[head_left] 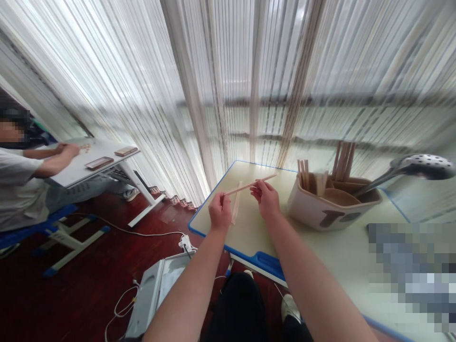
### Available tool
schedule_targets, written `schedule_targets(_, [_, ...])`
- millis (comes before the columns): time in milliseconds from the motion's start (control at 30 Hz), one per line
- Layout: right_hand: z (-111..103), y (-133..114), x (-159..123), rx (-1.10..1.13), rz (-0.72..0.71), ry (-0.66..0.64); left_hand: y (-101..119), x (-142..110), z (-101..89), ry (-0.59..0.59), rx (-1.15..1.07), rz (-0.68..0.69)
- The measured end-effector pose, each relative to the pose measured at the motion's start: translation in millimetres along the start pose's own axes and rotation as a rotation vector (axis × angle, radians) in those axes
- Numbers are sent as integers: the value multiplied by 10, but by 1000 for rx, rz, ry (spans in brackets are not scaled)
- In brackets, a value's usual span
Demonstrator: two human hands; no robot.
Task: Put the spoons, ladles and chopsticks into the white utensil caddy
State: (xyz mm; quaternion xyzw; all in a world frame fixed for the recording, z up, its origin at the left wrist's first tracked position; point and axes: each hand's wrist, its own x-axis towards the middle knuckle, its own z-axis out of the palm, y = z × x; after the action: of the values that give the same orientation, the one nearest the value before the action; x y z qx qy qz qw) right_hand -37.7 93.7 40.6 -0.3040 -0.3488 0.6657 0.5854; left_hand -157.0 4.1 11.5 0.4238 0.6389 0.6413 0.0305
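Pale wooden chopsticks [243, 188], which look like one or two together, slant between my hands above the table. My left hand [220, 209] is closed round their near end, with its thumb on top. Farther along, my right hand [265, 195] pinches them between thumb and fingers, and their far end sticks out past it to the right. Below, more chopsticks [235, 206] lie on the tabletop between my hands. To the right stands a white utensil holder [320, 213] with brown insides, holding several bundles of chopsticks [344, 160] and a metal slotted ladle [409, 168].
My pale table [256, 232] has a blue edge. A blurred-out patch [413, 270] covers its right side. By my left arm is a grey box [151, 289], with a white power strip [185, 243] and cables. Another person [21, 180] works at a white table [76, 173] leftward.
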Motion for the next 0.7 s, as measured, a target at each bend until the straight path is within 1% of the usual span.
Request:
schedule_targets(67, [-24,14,-4,-177,-23,-10,-5,11,4,30,-5,-10])
schedule_targets(100, [-35,20,-15,-323,-45,-30,-9,18,5,45,1,-17])
schedule_targets(167, [-48,26,-57,-691,-129,-85,-16,32,5,67,21,-27])
schedule_targets(233, [-37,20,-126,-1047,-284,-126,-21,43,1,78,45,-33])
schedule_targets(300, [-7,5,-205,-1273,-486,-137,-21,49,-6,85,74,-40])
schedule_targets(367, [29,-10,-272,-1376,-686,-179,-17,50,-12,90,102,-50])
schedule_targets(400, [44,-14,-294,-1401,-766,-223,-16,49,-15,89,110,-52])
schedule_targets(467, [62,-10,-314,-1444,-854,-338,-17,49,-20,95,110,-53])
schedule_targets(567, [65,17,-303,-1488,-838,-472,-22,54,-24,118,84,-55])
schedule_targets(633, [59,34,-291,-1482,-822,-494,-17,57,-26,134,60,-57])
schedule_targets(700, [53,41,-289,-1459,-823,-482,-2,58,-29,135,39,-61])
